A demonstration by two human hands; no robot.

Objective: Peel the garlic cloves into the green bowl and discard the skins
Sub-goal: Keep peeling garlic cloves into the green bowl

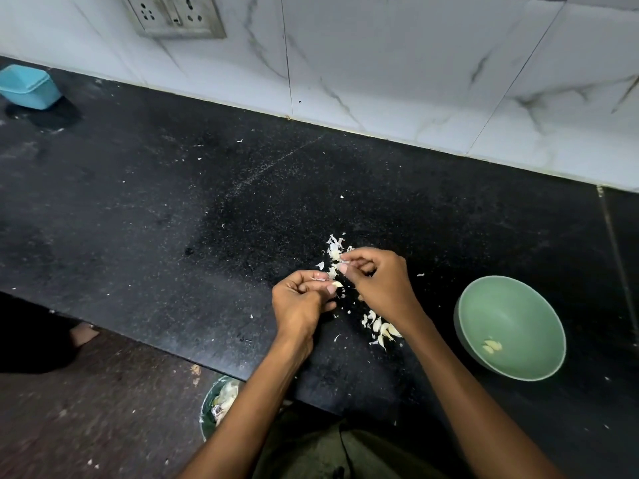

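Note:
My left hand [299, 300] and my right hand [378, 280] meet over the black counter [173, 219], both pinching a small garlic clove [337, 284] between the fingertips. Loose white skins [334, 250] lie just beyond the hands. More cloves and skins [380, 328] lie under my right wrist. The green bowl [511, 326] stands to the right, with a few peeled cloves [491, 346] at its bottom.
A bin [216, 406] with skins in it stands on the floor below the counter's front edge. A blue plastic box [29, 86] sits at the far left by the tiled wall. A wall socket [174, 15] is up left.

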